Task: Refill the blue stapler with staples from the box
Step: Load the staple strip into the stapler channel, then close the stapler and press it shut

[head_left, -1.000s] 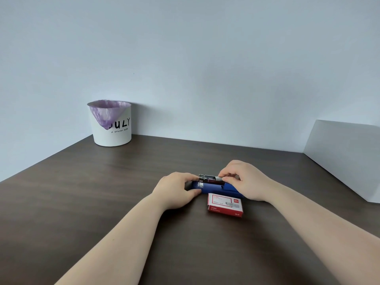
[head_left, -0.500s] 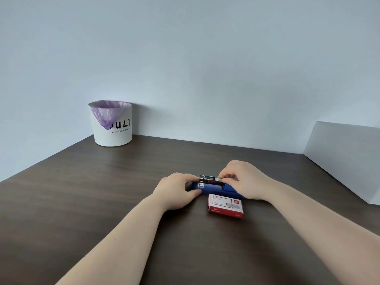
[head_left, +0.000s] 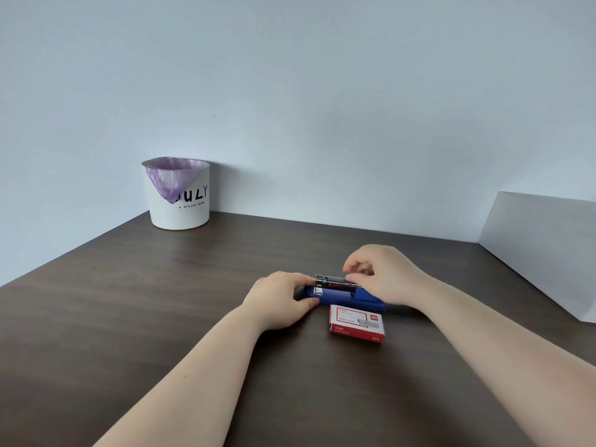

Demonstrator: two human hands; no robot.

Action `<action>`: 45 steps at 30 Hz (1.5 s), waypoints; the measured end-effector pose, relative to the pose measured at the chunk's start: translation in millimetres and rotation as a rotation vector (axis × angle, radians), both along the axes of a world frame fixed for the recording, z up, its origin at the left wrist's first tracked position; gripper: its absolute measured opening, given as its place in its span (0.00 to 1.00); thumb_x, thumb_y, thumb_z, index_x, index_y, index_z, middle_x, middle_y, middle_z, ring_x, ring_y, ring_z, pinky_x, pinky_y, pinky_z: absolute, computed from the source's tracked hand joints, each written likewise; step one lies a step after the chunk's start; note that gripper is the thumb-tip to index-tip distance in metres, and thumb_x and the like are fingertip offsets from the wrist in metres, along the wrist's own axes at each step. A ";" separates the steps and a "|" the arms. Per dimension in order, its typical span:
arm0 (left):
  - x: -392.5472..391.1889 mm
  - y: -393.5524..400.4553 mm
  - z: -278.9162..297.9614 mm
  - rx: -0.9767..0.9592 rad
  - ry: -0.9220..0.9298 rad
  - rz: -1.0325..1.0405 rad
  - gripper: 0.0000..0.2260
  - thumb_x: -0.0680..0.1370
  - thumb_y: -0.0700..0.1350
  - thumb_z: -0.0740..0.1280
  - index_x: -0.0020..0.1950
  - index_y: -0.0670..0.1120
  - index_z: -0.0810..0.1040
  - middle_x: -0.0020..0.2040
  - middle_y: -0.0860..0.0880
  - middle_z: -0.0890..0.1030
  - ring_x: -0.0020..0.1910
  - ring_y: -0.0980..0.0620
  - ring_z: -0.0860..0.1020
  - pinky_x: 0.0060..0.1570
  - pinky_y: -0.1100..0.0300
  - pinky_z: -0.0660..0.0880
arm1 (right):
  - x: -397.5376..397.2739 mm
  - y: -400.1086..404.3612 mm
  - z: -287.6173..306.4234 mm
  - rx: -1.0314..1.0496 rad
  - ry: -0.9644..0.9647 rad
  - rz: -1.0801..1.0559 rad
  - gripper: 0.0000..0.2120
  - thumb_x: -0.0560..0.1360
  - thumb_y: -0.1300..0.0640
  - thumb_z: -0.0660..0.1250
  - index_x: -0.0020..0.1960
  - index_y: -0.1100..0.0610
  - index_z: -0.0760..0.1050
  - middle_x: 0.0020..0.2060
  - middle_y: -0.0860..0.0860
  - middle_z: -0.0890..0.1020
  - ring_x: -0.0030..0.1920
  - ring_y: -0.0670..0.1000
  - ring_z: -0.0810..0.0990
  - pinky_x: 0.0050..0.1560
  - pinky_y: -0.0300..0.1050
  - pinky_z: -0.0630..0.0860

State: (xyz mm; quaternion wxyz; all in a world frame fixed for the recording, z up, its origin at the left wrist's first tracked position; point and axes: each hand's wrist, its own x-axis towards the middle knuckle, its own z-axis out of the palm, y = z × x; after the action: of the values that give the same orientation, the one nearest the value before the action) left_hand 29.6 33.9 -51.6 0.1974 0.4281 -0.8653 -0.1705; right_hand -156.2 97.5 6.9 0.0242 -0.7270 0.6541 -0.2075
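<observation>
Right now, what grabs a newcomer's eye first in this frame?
Both hands meet at centre on the dark table: the left hand steadies the front of the blue stapler, while the right hand hovers pinched over its exposed metal staple channel. Just in front lies the red staple box, closed as far as can be seen. At the far left corner stands a white bin with a purple liner.

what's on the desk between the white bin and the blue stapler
Nothing: the head view shows only bare dark table between the white bin and the blue stapler.

Dark wood table (head_left: 161,317) carries blue stapler (head_left: 342,297), red staple box (head_left: 356,323), white bin (head_left: 179,196).
</observation>
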 end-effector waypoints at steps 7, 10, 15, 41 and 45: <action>0.1 -1.7 -1.6 -0.004 -0.010 0.003 0.18 0.75 0.55 0.65 0.65 0.57 0.74 0.62 0.56 0.79 0.62 0.52 0.74 0.61 0.55 0.71 | -6.8 2.3 -6.4 0.078 0.203 0.014 0.11 0.74 0.64 0.59 0.43 0.60 0.80 0.40 0.49 0.77 0.42 0.50 0.74 0.41 0.38 0.67; -0.2 -2.2 -2.0 -0.004 -0.006 0.006 0.17 0.75 0.55 0.65 0.64 0.58 0.74 0.61 0.56 0.80 0.62 0.51 0.75 0.61 0.55 0.71 | -3.6 1.0 -6.6 0.094 0.240 0.039 0.12 0.75 0.62 0.57 0.44 0.60 0.80 0.44 0.53 0.79 0.47 0.53 0.75 0.49 0.45 0.72; -0.7 -3.8 -3.3 -0.003 -0.002 0.010 0.17 0.75 0.55 0.65 0.64 0.58 0.74 0.61 0.56 0.80 0.62 0.51 0.75 0.61 0.55 0.72 | 3.6 -3.9 -8.4 0.112 0.257 0.077 0.13 0.76 0.61 0.55 0.44 0.58 0.79 0.40 0.50 0.73 0.44 0.52 0.73 0.47 0.45 0.69; -0.2 -2.0 -3.1 0.025 0.010 0.035 0.15 0.75 0.55 0.65 0.61 0.59 0.75 0.60 0.58 0.80 0.61 0.53 0.76 0.59 0.56 0.73 | -76.9 34.7 6.9 0.318 0.304 -0.209 0.11 0.72 0.47 0.66 0.52 0.49 0.72 0.47 0.47 0.77 0.47 0.51 0.74 0.45 0.46 0.70; -0.4 -4.4 -4.6 0.019 0.013 0.045 0.15 0.74 0.56 0.65 0.61 0.60 0.76 0.61 0.58 0.80 0.61 0.53 0.75 0.60 0.55 0.73 | -71.3 33.8 33.3 0.059 0.215 -0.205 0.19 0.65 0.48 0.74 0.53 0.51 0.74 0.46 0.48 0.77 0.48 0.52 0.76 0.49 0.47 0.73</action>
State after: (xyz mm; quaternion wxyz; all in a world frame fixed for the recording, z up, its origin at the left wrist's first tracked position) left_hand 29.2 29.5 -56.2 0.2027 0.4480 -0.8526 -0.1769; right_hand -227.5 131.2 40.2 -0.0462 -0.6735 0.7294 -0.1105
